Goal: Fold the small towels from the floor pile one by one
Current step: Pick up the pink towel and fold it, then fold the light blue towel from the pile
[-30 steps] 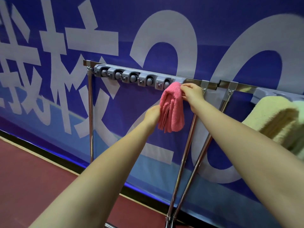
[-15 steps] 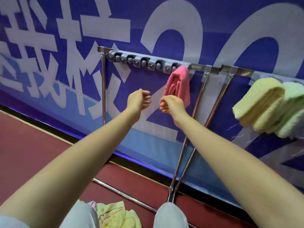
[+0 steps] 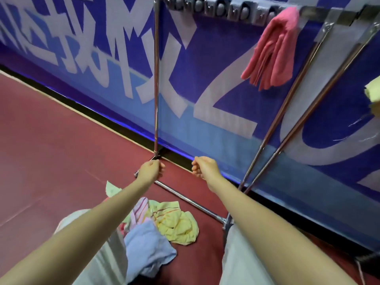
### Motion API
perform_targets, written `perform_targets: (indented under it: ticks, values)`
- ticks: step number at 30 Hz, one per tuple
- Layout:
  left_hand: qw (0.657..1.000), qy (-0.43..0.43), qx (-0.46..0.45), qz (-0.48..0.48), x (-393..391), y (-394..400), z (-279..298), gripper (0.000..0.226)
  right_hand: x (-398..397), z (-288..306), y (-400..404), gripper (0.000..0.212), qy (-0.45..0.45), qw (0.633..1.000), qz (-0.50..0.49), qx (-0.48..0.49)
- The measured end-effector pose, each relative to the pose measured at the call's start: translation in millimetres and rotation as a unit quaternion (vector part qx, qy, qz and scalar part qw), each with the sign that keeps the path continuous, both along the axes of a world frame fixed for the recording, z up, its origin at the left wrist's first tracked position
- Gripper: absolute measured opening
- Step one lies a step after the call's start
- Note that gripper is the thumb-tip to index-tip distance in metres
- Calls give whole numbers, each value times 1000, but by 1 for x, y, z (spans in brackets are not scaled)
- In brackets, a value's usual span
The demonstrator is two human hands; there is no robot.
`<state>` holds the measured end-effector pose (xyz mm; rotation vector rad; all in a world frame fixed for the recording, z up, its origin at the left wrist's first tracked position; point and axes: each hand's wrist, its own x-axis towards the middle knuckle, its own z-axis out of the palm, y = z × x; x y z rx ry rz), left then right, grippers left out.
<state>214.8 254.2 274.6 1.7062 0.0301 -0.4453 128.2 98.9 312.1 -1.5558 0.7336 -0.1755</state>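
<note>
Head view, tipped down toward the floor, and both hands are out in front with nothing in them: the left hand point(image 3: 151, 169) sits mid-frame with fingers loosely curled, just in front of the rack's foot, and whether it touches the metal I cannot tell; the right hand point(image 3: 204, 167) hangs beside it, fingers relaxed and curled under, holding nothing. Up in the upper right the pink towel point(image 3: 273, 50) hangs folded from the metal rack point(image 3: 156, 79), tucked in by the row of grey clips point(image 3: 222, 7), parked off the floor so finished pieces stay apart from the unsorted ones. A sliver of yellow towel point(image 3: 373, 95) peeks in at the right edge. Down at the bottom centre lies the floor pile point(image 3: 164, 225), between the person's knees: a blue towel point(image 3: 147, 249) nearest, a crumpled yellow-striped one point(image 3: 177, 227) behind it, a pink-striped piece point(image 3: 139, 210) to its left, all resting on the red floor point(image 3: 51, 151). Compared with half a second ago, the hands have dropped well below the pink towel, and the view has swung down so the pile is now mostly in sight. My read: one towel is done, and the hands are heading down for the next, most likely the blue one on top.
</note>
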Motion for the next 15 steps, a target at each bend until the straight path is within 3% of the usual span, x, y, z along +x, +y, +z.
perform_targets:
  ticks: [10, 15]
  values:
    - [986, 117, 117, -23, 11, 24, -150, 31, 7, -183, 24, 27, 193, 979, 18, 60]
    - [966, 132, 213, -60, 19, 31, -229, 30, -3, -268, 20, 25, 243, 968, 15, 63]
